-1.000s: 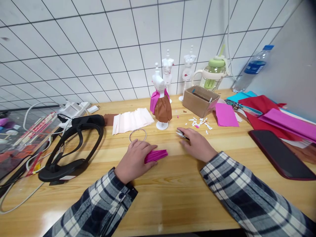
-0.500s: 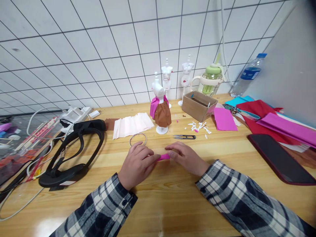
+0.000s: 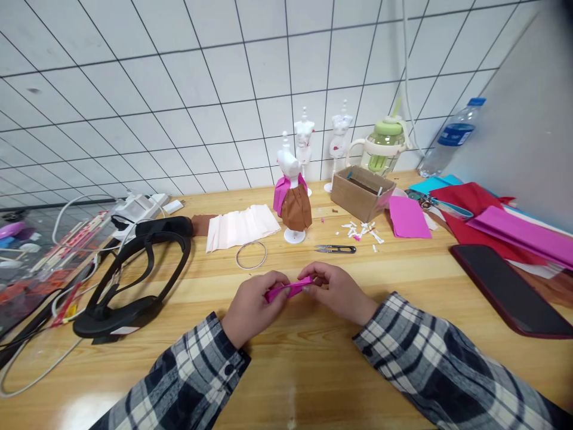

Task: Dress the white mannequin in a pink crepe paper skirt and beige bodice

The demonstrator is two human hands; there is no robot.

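Observation:
A narrow folded strip of magenta paper [image 3: 293, 289] spans the gap between my two hands, just above the wooden table. My left hand [image 3: 256, 301] pinches its left end between thumb and fingers. The right end is gripped by my right hand [image 3: 338, 291], fingertips closed on it. Beyond the hands stands a small white dress-form mannequin [image 3: 289, 161] wearing a magenta piece and a pleated brown skirt [image 3: 296, 208]. Thread snips [image 3: 335, 248] lie in front of it, and a thin metal ring [image 3: 251, 255] rests to their left.
Pleated pale pink paper [image 3: 242, 228] and a black headset strap [image 3: 147, 269] lie left. Two more mannequins [image 3: 304, 140] stand by the wall. Rightward are a cardboard box [image 3: 360, 194], white scraps [image 3: 362, 230], magenta paper [image 3: 409, 217], a phone [image 3: 510, 289], a cup [image 3: 385, 146] and a bottle [image 3: 452, 140].
Both hands have turned and lifted the magenta strip off the table, and more of it shows. My left hand's fingers have curled in, uncovering the whole metal ring.

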